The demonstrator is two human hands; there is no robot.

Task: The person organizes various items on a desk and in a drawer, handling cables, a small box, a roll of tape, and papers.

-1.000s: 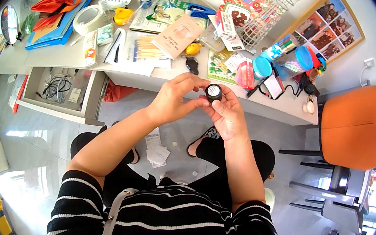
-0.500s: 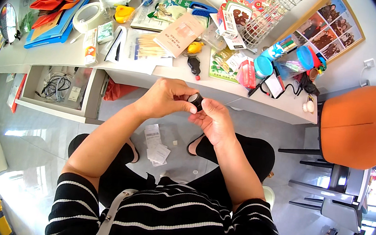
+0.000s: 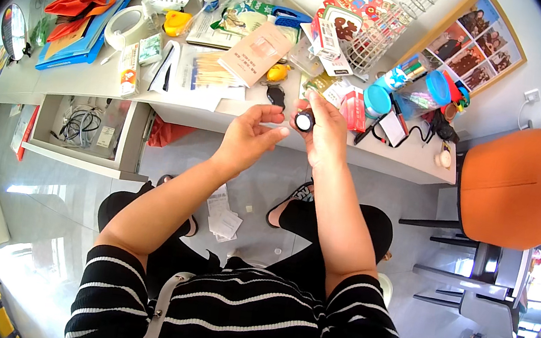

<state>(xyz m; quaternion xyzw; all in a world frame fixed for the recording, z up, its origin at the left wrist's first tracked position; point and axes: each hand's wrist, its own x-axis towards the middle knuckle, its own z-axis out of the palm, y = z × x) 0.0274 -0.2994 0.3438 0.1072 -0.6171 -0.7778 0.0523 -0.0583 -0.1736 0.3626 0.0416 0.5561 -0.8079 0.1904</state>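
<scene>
Two bare hands are hovering near the centre of the frame. The right hand [image 3: 327,135] is gripping a small, smooth black cylinder [image 3: 304,120] with a round white end; the left hand [image 3: 245,142] is holding nothing, its thumb and fingers standing apart just beside it. Both are hanging around the front edge of the pale worktop [image 3: 94,83], with open room above the knees. At left, an open drawer [image 3: 80,162] is jutting out. At right, a padded orange chair [image 3: 511,183] is standing on glossy grey floor tiles [image 3: 39,210].
</scene>
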